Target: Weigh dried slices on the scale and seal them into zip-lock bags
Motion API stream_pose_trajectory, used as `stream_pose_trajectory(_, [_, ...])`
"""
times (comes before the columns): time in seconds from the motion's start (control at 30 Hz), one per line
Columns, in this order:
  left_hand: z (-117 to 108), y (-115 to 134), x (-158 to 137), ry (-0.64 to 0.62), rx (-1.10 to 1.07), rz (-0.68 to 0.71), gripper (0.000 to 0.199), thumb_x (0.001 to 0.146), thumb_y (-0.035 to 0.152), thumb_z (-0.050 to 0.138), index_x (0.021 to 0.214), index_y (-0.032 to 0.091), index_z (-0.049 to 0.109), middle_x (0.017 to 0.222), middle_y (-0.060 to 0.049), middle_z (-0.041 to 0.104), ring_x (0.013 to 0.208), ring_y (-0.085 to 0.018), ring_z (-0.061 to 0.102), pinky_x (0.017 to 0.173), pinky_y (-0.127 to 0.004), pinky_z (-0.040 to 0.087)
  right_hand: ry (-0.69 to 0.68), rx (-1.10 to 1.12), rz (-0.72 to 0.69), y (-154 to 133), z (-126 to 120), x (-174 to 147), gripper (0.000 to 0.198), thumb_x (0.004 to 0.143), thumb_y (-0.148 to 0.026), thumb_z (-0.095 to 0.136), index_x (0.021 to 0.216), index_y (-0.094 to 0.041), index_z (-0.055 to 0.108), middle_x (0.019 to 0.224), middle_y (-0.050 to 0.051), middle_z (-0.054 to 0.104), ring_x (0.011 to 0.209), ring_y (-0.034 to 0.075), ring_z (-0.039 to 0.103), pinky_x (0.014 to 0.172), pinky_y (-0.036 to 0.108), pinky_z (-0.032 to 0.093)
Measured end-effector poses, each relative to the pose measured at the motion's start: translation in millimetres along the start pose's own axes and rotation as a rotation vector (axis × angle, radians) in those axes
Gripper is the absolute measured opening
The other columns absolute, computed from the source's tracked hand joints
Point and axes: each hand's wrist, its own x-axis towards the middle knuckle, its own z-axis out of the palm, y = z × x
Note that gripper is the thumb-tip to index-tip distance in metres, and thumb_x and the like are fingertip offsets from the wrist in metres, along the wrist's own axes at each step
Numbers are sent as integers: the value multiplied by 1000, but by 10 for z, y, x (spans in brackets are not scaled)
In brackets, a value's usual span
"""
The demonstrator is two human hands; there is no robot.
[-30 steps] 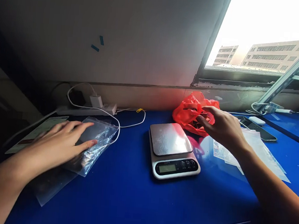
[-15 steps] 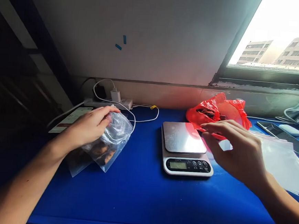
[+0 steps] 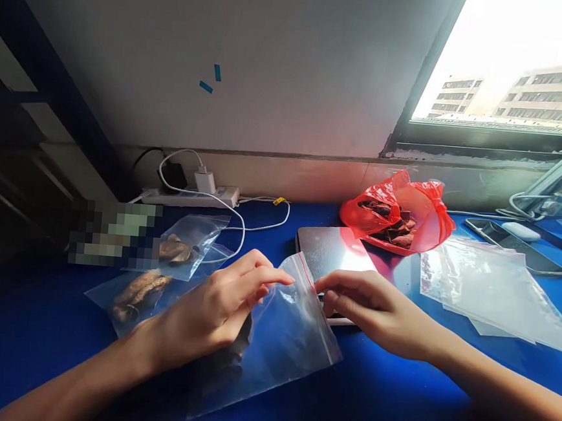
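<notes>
A clear zip-lock bag [image 3: 295, 341] with a red line along its mouth is tilted in front of me, with dark pieces at its left end. My left hand [image 3: 230, 297] is closed on the bag's upper left side, index finger pointing along it. My right hand [image 3: 371, 305] pinches the bag's red-lined mouth. Behind them, the kitchen scale [image 3: 333, 250] has a bare steel plate, and the bag and hands cover its display. To the left lie a bag of brown dried pieces [image 3: 141, 293] and a second filled bag [image 3: 178, 248].
An open red plastic bag [image 3: 397, 213] of dried brown pieces stands behind the scale. At the right lie flat clear bags [image 3: 489, 288], a phone [image 3: 516, 245] and a white case [image 3: 521, 231]. A power strip [image 3: 189, 197] with white cables runs along the wall.
My left hand has moved from the bags at the left toward the middle. My right hand has come down and left from near the red bag. Both now hold one zip-lock bag.
</notes>
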Motion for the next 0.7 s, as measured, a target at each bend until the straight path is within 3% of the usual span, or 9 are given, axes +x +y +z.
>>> stream_pose_trajectory(0.1, [46,-2,8,-12,25,47,35,95,6,41,123,21,56,100,-3,56,78,-10,61,71,-20,54,-43,169,63,32,27,9,27,93,-41,55,103,-19,65,91,4,67,88,18,65,82,32,54])
stream_pose_trajectory(0.27, [96,43,17,-2,106,122,41,88,-1,41,121,18,56,98,-4,55,73,-10,58,64,-19,52,-4,181,92,21,20,10,30,88,-46,61,91,-16,63,79,1,60,76,14,56,71,27,48])
stream_pose_trajectory(0.43, [160,48,63,36,88,147,38,89,-1,42,118,18,57,96,-3,55,72,-9,57,64,-18,51,-38,364,193,-41,-22,5,35,78,-47,73,78,-16,56,71,-3,55,69,9,51,66,23,42])
stream_pose_trajectory(0.6, [262,78,90,160,279,160,33,90,5,49,120,19,55,109,-8,57,96,-18,60,85,-31,55,-43,446,183,-25,9,-11,35,80,-47,71,75,-16,56,67,-3,55,66,9,51,65,24,40])
stream_pose_trajectory(0.7, [298,133,73,179,341,247,32,89,8,52,119,19,55,112,-9,59,105,-21,59,90,-36,54,-60,433,147,4,59,-14,34,79,-46,72,76,-16,57,69,-3,55,67,9,50,65,23,39])
